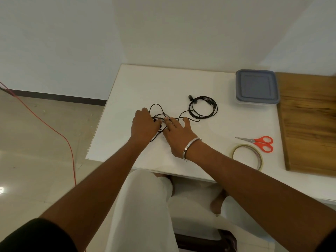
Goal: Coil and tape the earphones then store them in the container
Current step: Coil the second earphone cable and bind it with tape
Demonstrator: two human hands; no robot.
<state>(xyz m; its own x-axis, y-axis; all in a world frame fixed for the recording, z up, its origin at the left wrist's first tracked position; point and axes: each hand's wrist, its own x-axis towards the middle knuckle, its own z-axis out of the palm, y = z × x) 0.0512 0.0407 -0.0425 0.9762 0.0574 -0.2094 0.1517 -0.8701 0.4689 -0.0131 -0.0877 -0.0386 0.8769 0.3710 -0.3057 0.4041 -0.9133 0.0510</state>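
Note:
Black earphones (202,108) lie on the white table (138,82), part of the cable in a loose coil at centre right and the rest tangled in loops further left. My left hand (143,127) rests on the tangled loops with its fingers curled onto the cable. My right hand (177,135), with a metal bangle at the wrist, lies beside it, fingertips pinching the same stretch of cable. The container (257,87), clear with a grey-blue lid on, stands at the back right. A roll of clear tape (248,157) lies near the front edge.
Orange-handled scissors (260,142) lie just behind the tape. A wooden board (309,122) covers the table's right side. A red cord (54,128) runs across the tiled floor on the left. My legs are under the table's front edge.

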